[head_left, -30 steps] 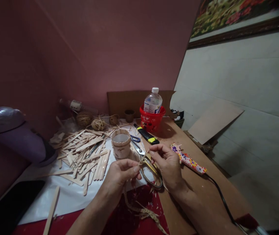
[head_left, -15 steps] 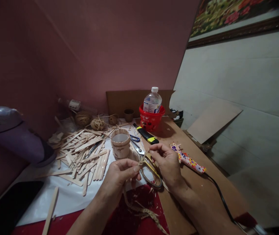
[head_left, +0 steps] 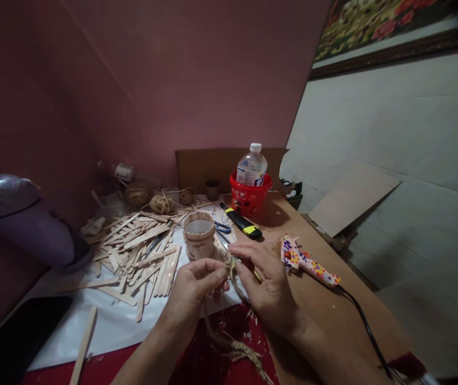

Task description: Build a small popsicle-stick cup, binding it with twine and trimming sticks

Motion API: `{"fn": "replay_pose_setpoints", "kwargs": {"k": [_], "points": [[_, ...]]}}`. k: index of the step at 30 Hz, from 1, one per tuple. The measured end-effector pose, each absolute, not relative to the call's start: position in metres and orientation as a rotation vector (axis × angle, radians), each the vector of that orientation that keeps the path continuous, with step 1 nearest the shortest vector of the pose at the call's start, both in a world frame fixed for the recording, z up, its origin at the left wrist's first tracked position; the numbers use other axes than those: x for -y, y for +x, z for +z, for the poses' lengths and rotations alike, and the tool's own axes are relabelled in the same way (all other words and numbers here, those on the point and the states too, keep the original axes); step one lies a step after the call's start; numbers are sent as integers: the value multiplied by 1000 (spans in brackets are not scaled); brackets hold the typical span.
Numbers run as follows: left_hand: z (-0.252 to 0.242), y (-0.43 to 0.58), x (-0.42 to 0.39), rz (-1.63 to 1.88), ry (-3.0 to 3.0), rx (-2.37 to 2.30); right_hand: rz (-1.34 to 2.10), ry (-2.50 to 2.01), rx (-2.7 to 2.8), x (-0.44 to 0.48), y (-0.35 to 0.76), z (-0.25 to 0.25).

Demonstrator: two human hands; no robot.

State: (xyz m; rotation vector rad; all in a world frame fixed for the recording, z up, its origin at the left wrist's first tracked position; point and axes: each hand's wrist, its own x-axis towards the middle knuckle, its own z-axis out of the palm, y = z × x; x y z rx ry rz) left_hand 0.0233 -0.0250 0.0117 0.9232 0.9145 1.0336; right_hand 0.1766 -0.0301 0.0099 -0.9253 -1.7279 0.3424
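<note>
My left hand (head_left: 197,286) pinches the top end of a braided jute cord (head_left: 237,350) that trails down toward me over the red cloth. My right hand (head_left: 264,280) has its fingers closed on the same cord end, right next to the left hand's fingertips. Under my right hand lie gold-handled scissors (head_left: 240,267), mostly hidden. Just behind my hands stands a small cup (head_left: 199,235) made of popsicle sticks. A floral-patterned glue gun (head_left: 307,262) lies to the right of my right hand.
A heap of popsicle sticks (head_left: 140,251) covers the white sheet at left. Twine balls (head_left: 160,203), a red bucket (head_left: 250,197) holding a water bottle (head_left: 252,166), a black-yellow cutter (head_left: 241,220), a purple object (head_left: 24,219) and a dark phone (head_left: 16,339) surround the work area.
My right hand has moved left and down over the scissors, coming closer to my left hand at the cord's end. The left hand has stayed almost still.
</note>
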Motion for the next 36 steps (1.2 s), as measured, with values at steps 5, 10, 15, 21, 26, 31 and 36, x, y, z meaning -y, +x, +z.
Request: {"fn": "replay_pose_setpoints", "kwargs": {"k": [5, 10, 15, 21, 26, 31, 36], "points": [[11, 23, 26, 1044, 924, -907, 520, -1028, 1715, 34, 174, 6], [13, 24, 26, 1076, 1001, -959, 507, -1018, 1747, 35, 174, 4], [17, 24, 28, 1091, 1119, -1052, 336, -984, 1812, 32, 174, -1], [18, 26, 29, 1121, 1266, -1156, 223, -933, 1894, 30, 174, -2], [15, 26, 27, 1088, 1101, -1045, 307, -881, 1820, 33, 171, 2], [14, 26, 26, 1123, 1068, -1041, 441, -972, 1751, 34, 170, 7], [17, 25, 29, 1137, 1151, -1118, 259, -944, 1821, 32, 172, 4]]}}
